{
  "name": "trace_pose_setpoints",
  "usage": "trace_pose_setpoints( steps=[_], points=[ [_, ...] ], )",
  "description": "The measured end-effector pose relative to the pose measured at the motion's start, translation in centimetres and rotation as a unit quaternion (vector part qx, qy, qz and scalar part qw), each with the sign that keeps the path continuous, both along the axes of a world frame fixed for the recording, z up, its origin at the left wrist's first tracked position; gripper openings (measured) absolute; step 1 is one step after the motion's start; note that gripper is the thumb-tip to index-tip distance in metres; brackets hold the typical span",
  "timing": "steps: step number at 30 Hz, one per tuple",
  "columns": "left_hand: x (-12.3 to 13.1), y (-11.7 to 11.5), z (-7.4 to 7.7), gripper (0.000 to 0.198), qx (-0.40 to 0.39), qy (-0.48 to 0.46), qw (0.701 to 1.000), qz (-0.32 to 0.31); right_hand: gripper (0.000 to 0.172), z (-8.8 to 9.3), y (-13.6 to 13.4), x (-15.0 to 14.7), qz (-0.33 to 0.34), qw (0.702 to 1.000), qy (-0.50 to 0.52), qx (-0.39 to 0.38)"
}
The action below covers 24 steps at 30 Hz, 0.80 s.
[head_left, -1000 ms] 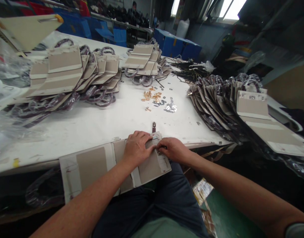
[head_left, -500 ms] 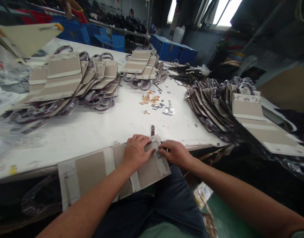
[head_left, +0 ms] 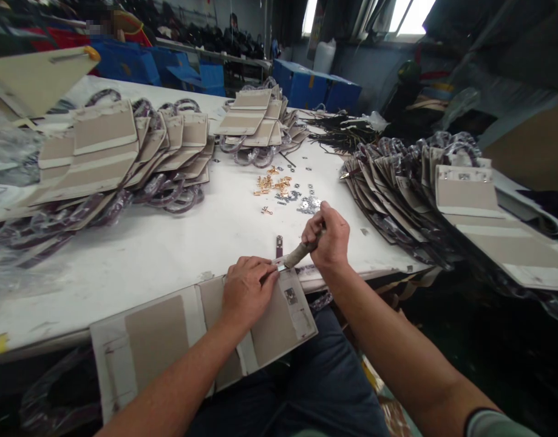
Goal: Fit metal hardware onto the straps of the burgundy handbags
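A long beige bag panel (head_left: 158,325) with white strips lies slanted across the table's front edge and my lap. My left hand (head_left: 248,285) presses on its far edge, fingers curled over and thumb drawn in near the corner. My right hand (head_left: 328,235) is closed round the handle of a tool with a cloth-like wrapping (head_left: 301,252). The tool's flat metal tip meets the panel's corner beside my left fingertips. A small metal plate (head_left: 290,295) sits on the panel's white end strip. Just beyond the panel lies a short dark purple tab with metal fitting (head_left: 279,246).
Stacks of similar bag pieces with plastic-wrapped handles stand at left (head_left: 105,130), back (head_left: 244,112) and right (head_left: 467,188). Gold fittings (head_left: 272,184) and silver plates (head_left: 309,204) lie scattered mid-table. Black strips (head_left: 340,130) and blue boxes (head_left: 301,85) are farther back.
My right hand has left the panel's end strip and now holds the wrapped-handle tool, raised at the corner. My left hand stays on the panel, its fingers drawn closer together.
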<state>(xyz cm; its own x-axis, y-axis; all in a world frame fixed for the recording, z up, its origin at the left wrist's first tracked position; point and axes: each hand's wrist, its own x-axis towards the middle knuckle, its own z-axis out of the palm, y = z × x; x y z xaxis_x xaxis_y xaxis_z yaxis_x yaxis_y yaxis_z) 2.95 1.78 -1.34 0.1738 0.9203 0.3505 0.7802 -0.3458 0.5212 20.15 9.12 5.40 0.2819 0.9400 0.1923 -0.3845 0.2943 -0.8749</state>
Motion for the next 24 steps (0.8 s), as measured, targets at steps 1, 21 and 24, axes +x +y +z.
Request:
trace_pose_setpoints(
  steps=[1, 21, 24],
  points=[
    [0.0, 0.1, -0.1, 0.013, -0.002, 0.001, 1.000, 0.003, 0.045, -0.4, 0.2, -0.1, -0.003, 1.000, 0.001, -0.003],
    [-1.4, 2.8, 3.0, 0.031, -0.209, 0.084, 0.974, 0.019, 0.051, 0.0, -3.6, -2.9, 0.188, 0.948, -0.256, 0.033],
    [-1.4, 3.8, 3.9, 0.035, -0.258, 0.092, 0.961, 0.021, 0.053, -0.3, -3.3, -2.8, 0.183, 0.952, -0.243, 0.023]
  ],
)
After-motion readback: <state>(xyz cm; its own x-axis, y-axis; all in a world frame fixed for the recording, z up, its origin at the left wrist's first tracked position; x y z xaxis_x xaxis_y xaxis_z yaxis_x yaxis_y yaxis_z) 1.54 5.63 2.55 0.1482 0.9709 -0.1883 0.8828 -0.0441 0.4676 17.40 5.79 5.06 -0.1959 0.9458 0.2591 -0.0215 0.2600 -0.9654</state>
